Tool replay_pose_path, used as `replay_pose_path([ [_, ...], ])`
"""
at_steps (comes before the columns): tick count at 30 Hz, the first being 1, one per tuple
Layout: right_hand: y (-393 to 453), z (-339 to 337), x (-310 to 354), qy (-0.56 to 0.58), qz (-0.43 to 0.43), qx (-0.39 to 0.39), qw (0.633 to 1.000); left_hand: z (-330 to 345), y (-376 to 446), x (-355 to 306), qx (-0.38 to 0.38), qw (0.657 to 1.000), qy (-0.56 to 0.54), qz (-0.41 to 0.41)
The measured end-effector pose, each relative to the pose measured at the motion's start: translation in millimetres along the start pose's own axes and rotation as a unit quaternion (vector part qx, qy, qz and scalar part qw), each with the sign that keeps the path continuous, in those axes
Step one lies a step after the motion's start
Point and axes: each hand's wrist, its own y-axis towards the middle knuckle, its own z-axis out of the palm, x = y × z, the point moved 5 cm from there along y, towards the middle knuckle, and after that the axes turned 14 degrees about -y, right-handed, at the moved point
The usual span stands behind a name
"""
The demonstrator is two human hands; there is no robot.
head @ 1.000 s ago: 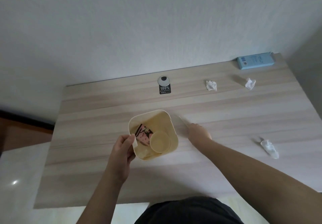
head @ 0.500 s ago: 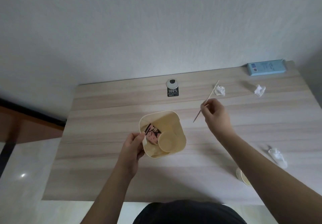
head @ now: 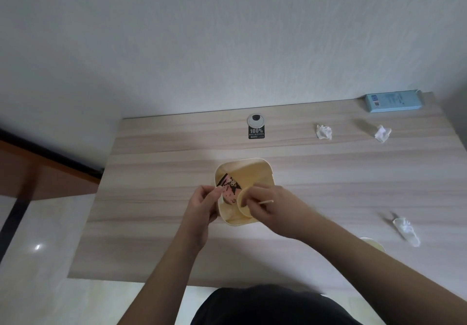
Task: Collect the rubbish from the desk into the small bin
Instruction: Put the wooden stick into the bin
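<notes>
Small bin (head: 255, 173) sits mid-table (head: 156, 236), holding a pink wrapper (head: 230, 190) and a round lid (head: 243, 204). Left hand (head: 204, 204) grips the bin's left rim. Right hand (head: 269, 204) over the bin opening, fingers pinching a thin wooden stick (head: 265, 201). 2 crumpled tissues (head: 323, 132) (head: 382, 133) far right, plastic wrapper (head: 406, 231) near right.

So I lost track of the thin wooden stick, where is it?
The thin wooden stick is pinched in the right hand, over the small cream bin's right edge.
</notes>
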Motion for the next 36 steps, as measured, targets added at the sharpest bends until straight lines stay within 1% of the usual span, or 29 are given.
replay_pose_path([
  [2,0.9,8.6,3.4,-0.001,0.007,0.012,1.000,2.1,-2.5,-2.5,0.002,1.000,-0.002,0.006],
  [6,4.6,12.9,10.3,-0.038,-0.027,0.047,0.998,2.1,-6.3,-5.2,0.006,1.000,-0.006,0.013],
  [13,2.6,2.0,5.0,-0.080,-0.006,0.036,0.996,-3.1,-12.0,-4.1,0.001,1.000,-0.004,0.016],
  [20,-7.0,-23.2,-9.4,-0.077,0.028,-0.025,0.996,-7.2,-14.4,-3.5,0.010,1.000,0.013,0.015],
  [28,-24.4,-42.6,-32.8,-0.065,0.075,-0.127,0.987,-15.1,-17.1,-8.0,0.026,0.999,0.020,0.037],
  [36,-43.7,-35.4,-22.5,-0.060,0.147,-0.179,0.971,-27.3,-22.9,3.6,0.090,0.995,0.027,0.017],
])
